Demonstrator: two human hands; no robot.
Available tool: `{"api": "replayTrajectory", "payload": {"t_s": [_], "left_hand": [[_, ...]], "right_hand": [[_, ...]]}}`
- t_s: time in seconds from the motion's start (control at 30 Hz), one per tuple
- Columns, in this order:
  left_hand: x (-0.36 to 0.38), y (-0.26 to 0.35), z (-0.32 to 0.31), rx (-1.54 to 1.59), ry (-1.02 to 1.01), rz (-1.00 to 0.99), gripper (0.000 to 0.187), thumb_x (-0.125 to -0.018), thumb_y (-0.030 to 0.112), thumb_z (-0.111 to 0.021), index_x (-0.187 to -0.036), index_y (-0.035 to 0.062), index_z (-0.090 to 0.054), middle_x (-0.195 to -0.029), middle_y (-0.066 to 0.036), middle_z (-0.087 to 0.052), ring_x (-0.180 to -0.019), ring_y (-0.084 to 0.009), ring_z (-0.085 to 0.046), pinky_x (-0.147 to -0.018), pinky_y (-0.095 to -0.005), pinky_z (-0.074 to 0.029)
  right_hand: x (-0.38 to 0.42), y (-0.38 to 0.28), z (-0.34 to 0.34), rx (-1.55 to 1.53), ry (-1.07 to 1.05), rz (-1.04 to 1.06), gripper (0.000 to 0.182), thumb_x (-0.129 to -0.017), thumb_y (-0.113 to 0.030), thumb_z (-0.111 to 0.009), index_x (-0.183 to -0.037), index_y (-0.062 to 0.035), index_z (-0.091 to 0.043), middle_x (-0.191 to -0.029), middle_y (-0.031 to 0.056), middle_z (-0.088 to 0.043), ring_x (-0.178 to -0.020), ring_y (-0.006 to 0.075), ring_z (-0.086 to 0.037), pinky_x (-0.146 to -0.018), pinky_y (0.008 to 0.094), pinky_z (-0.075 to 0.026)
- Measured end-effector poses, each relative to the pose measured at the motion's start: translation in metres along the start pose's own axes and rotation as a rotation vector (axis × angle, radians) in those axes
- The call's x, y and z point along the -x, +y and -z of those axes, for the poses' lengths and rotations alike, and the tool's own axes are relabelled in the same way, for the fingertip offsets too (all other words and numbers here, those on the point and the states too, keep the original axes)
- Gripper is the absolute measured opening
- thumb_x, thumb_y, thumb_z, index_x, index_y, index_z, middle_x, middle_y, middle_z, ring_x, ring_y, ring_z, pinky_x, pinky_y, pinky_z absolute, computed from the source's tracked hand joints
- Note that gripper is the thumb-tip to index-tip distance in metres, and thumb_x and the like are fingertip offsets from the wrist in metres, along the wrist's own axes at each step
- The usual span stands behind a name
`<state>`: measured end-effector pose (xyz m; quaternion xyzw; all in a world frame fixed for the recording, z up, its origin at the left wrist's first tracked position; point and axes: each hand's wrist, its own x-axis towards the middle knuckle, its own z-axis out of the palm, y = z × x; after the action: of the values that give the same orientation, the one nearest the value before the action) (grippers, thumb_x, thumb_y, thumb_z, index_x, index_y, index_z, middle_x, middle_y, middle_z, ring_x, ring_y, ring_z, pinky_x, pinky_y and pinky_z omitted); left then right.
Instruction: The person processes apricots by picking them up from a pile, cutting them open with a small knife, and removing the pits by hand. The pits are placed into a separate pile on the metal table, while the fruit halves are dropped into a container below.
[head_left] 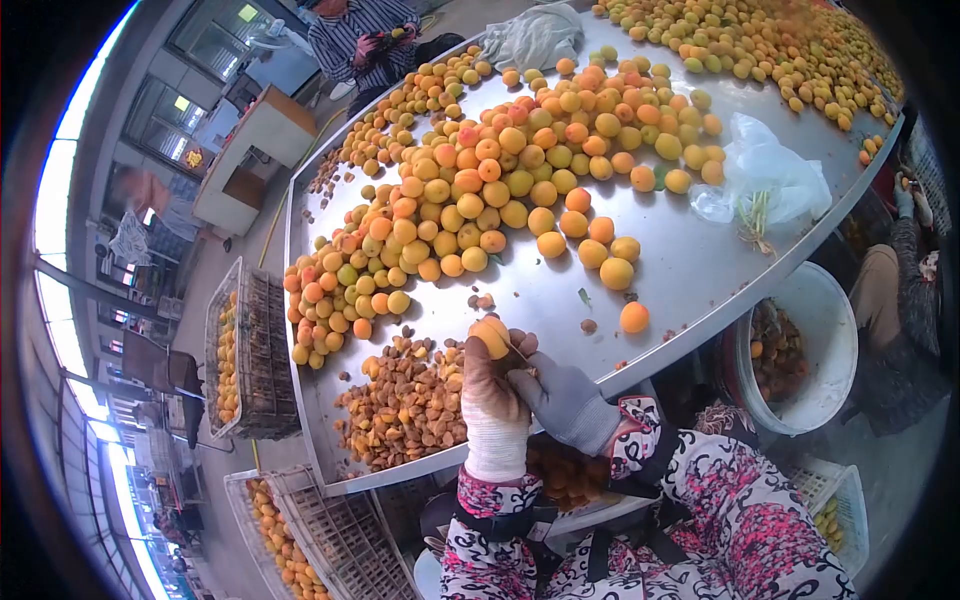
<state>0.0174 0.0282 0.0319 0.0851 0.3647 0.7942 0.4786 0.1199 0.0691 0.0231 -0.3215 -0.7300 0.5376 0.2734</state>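
My left hand [492, 385], in a stained light glove, has its fingers wrapped round a yellow-orange apricot [490, 337] above the table's near edge. Against it, on the right, my right hand [565, 400] in a grey glove is closed at the fruit's side; what its fingertips hold is hidden. Left of my hands lies a pile of brown pits [405, 405] on the metal table [660, 280]. Beyond them spreads a large heap of apricots [470, 190]. A single apricot [634, 318] lies to the right of my hands.
A clear plastic bag [765, 170] lies at the table's right. Beside the near edge stands a white bucket [825, 350] with scraps inside. Crates of apricots [275, 370] stand at the left. A person in a striped top [350, 40] is across the table; another person's sleeve [905, 260] shows at right.
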Motion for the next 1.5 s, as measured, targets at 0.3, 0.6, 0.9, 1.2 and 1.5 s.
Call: {"api": "replayTrajectory", "payload": {"t_s": [0.3, 0.6, 0.9, 1.2, 1.5], "left_hand": [[-0.006, 0.035, -0.018, -0.588, -0.235, -0.094, 0.06, -0.08, 0.039, -0.064, -0.122, -0.0003, -0.044, -0.1, -0.01, -0.06, -0.094, -0.0228, -0.058, -0.085, -0.0342, -0.046], [-0.015, 0.008, -0.015, -0.244, -0.139, 0.064, 0.048, -0.084, 0.036, -0.06, -0.117, 0.0036, -0.049, -0.103, -0.01, -0.057, -0.089, -0.0226, -0.058, -0.076, -0.0355, -0.047], [-0.005, -0.008, -0.033, -0.323, -0.033, -0.079, 0.044, -0.083, 0.035, -0.062, -0.109, 0.0008, -0.052, -0.088, -0.009, -0.06, -0.079, -0.0194, -0.058, -0.074, -0.0304, -0.048], [-0.009, 0.012, -0.035, -0.593, -0.026, -0.227, 0.046, -0.083, 0.026, -0.063, -0.118, 0.0011, -0.045, -0.099, -0.007, -0.055, -0.089, -0.0163, -0.054, -0.08, -0.0268, -0.043], [-0.012, -0.007, -0.038, -0.109, 0.19, -0.032, 0.042, -0.087, 0.041, -0.055, -0.105, 0.0022, -0.053, -0.091, -0.008, -0.058, -0.075, -0.0192, -0.057, -0.072, -0.0309, -0.049]], "right_hand": [[-0.016, -0.012, 0.038, -0.125, -0.234, -0.08, 0.035, -0.09, -0.032, -0.048, -0.104, -0.0001, -0.054, -0.077, 0.0208, -0.06, -0.072, 0.0357, -0.059, -0.063, 0.038, -0.045], [-0.013, 0.004, 0.034, -0.102, -0.116, -0.112, 0.034, -0.091, -0.032, -0.047, -0.106, -0.0016, -0.054, -0.082, 0.0181, -0.062, -0.079, 0.0319, -0.061, -0.068, 0.0354, -0.047], [-0.009, -0.002, 0.023, -0.308, 0.042, 0.011, 0.037, -0.091, -0.034, -0.045, -0.106, -0.0013, -0.054, -0.086, 0.016, -0.063, -0.082, 0.0272, -0.062, -0.071, 0.0334, -0.046], [-0.009, -0.008, 0.037, -0.101, -0.109, -0.063, 0.032, -0.091, -0.032, -0.046, -0.098, -0.0011, -0.052, -0.074, 0.0197, -0.06, -0.073, 0.0376, -0.059, -0.062, 0.0398, -0.045], [-0.005, 0.0, 0.024, 0.283, 0.044, 0.12, 0.038, -0.09, -0.04, -0.044, -0.095, -0.0023, -0.044, -0.055, 0.0151, -0.056, -0.051, 0.0349, -0.057, -0.046, 0.0445, -0.044]]}}
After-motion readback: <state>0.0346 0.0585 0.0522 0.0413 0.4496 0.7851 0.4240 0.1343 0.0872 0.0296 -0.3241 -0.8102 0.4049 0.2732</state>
